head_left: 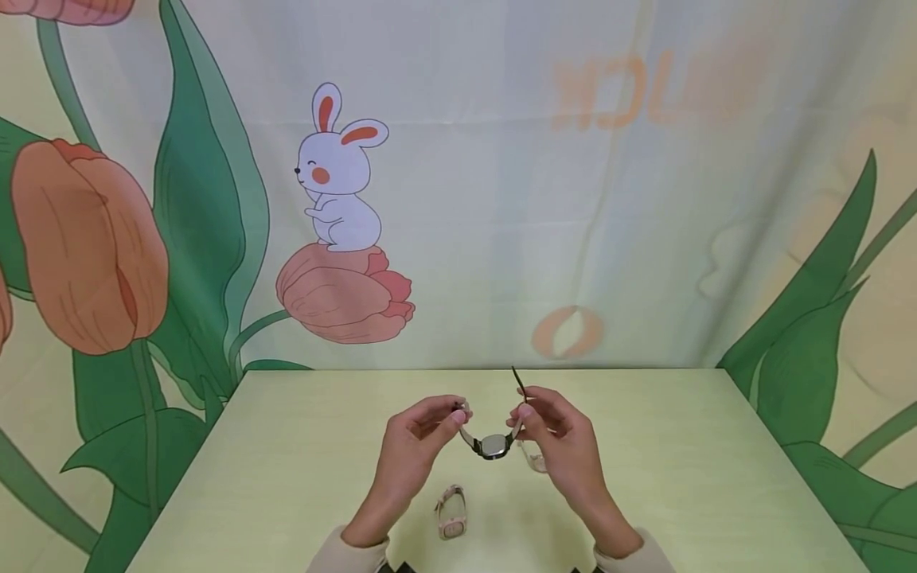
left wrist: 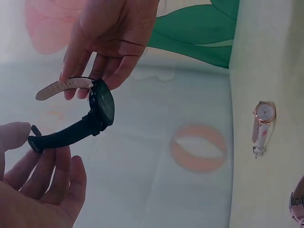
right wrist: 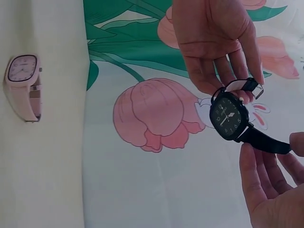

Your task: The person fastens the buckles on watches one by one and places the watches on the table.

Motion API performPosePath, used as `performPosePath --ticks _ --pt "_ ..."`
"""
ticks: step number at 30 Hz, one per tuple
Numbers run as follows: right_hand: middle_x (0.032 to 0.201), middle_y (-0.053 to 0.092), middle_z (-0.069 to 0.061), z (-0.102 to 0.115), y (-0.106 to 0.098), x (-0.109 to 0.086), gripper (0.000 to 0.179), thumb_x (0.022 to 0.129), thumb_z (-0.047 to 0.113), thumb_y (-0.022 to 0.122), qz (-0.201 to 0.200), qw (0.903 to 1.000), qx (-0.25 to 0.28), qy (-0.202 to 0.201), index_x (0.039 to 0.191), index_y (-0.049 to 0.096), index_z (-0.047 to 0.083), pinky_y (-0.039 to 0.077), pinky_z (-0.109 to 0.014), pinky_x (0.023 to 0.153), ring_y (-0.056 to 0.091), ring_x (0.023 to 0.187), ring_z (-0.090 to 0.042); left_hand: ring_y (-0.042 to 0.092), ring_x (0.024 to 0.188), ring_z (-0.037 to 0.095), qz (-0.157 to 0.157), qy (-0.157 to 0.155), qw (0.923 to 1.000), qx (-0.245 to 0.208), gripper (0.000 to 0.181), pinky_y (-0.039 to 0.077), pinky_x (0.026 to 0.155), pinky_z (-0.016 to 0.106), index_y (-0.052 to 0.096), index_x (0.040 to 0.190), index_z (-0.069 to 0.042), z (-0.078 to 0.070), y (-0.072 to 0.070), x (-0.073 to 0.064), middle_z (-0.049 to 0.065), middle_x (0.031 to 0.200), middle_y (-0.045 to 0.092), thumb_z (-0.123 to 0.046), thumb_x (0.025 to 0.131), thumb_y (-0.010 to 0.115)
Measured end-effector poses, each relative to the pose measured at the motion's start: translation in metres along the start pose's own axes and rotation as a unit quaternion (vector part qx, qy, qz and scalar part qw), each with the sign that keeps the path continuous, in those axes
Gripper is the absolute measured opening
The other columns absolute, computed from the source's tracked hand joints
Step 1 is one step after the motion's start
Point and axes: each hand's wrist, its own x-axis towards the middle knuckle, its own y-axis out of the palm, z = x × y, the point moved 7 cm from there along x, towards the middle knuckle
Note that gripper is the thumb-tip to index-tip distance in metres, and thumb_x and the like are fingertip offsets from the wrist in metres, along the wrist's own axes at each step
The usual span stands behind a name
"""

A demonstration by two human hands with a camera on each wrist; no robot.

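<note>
A black wristwatch (head_left: 494,447), its dial dark with pale numerals in the right wrist view, hangs between both hands above the table. My left hand (head_left: 411,446) pinches the strap's buckle end; a silver buckle (right wrist: 258,90) shows there. On the other side, my right hand (head_left: 566,446) pinches the holed strap half, whose tip sticks up past the fingers. The strap is unfastened and bows downward, with a pale inner side. In the left wrist view my left hand (left wrist: 45,190) is at lower left and my right hand (left wrist: 109,42) at the top.
A pink square watch (head_left: 451,513) lies on the pale table (head_left: 286,461), nearer me. Beyond my right hand lies a white-strapped watch with a rose-gold case (left wrist: 264,112), partly hidden in the head view. A printed curtain (head_left: 458,199) hangs behind the table.
</note>
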Motion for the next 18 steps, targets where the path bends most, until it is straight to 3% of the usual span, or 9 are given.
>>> performPosePath --ticks 8,14,18 --pt "0.089 0.072 -0.011 0.018 -0.005 -0.004 0.019 0.096 0.01 0.063 -0.011 0.9996 -0.015 -0.02 0.112 0.064 0.0 0.06 -0.028 0.073 0.071 0.08 -0.012 0.068 0.1 0.013 0.012 0.025 0.9996 -0.002 0.025 0.054 0.089 0.024 0.07 0.113 -0.01 -0.018 0.006 -0.004 0.01 0.11 0.07 -0.023 0.092 0.07" --pt "0.089 0.071 -0.011 0.025 -0.005 -0.006 0.026 0.097 0.009 0.061 0.006 0.9989 -0.029 -0.036 0.122 0.063 0.002 0.059 -0.026 0.074 0.071 0.08 -0.01 0.068 0.098 0.013 0.015 0.027 0.9992 -0.027 0.024 0.055 0.086 0.024 0.069 0.112 -0.008 -0.027 0.009 -0.007 0.013 0.109 0.07 -0.019 0.091 0.071" --pt "0.098 0.069 -0.017 0.031 -0.003 -0.008 0.025 0.098 0.009 0.059 0.024 0.9986 -0.018 -0.044 0.122 0.062 0.003 0.059 -0.029 0.076 0.072 0.087 -0.011 0.069 0.098 0.014 0.015 0.022 0.9991 -0.033 0.026 0.056 0.086 0.025 0.069 0.113 -0.007 -0.03 0.012 -0.008 0.014 0.109 0.07 -0.019 0.09 0.072"
